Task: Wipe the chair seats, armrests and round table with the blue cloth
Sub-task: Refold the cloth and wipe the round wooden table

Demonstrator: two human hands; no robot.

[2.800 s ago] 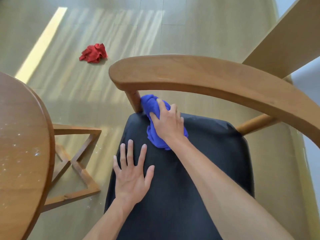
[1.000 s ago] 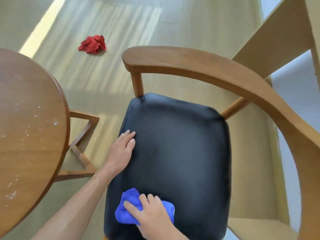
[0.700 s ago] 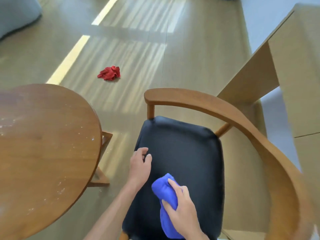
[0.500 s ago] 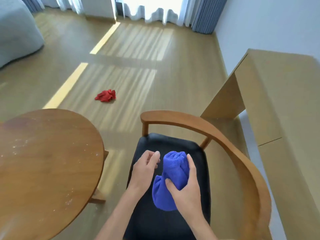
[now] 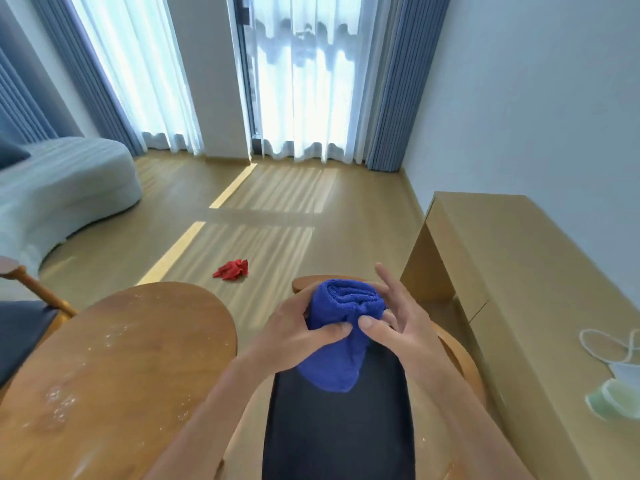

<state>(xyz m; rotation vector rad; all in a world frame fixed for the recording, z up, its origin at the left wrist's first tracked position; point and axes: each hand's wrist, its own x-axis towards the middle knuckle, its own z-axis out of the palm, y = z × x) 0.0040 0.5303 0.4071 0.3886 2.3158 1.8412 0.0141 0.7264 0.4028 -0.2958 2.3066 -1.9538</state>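
Blue terry cloth (image 5: 341, 327), bunched into a thick roll, is held up in both hands above the black padded seat (image 5: 337, 431) of a curved wooden armchair. The left hand (image 5: 298, 336) wraps its grip around the roll, thumb pressed on the front; the right hand (image 5: 398, 327) pinches it with the thumb while its other fingers are spread. Nothing is being wiped at this instant; the cloth appears to be getting refolded. White specks and smears on the round wooden tabletop (image 5: 114, 375) suggest that surface is not yet cleaned. A second dark-seated chair (image 5: 20, 327) shows at far left, its condition unclear. A crumpled red rag (image 5: 231, 269) lies on the wooden floor beyond.
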